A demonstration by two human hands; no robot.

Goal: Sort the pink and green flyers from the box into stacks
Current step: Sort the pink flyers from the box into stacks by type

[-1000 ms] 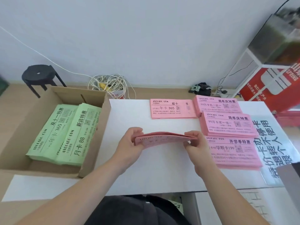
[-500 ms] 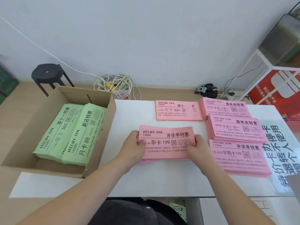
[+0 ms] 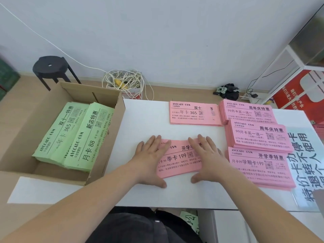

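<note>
Room behind the white table (image 3: pixel 143 116).
Pale wall (image 3: pixel 157 32), tan floor (image 3: pixel 184 92); black stool (image 3: pixel 50 66) left, coiled cables (image 3: pixel 122 81) centre, white shelving (image 3: pixel 301 66) right.

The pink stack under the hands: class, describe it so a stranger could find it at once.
On the white table, right of the cardboard box, find the pink stack nearest the middle front. Unlike the other pink stacks behind and to its right, it has the left hand and right hand flat on it, and reads 季卡 199.
</note>
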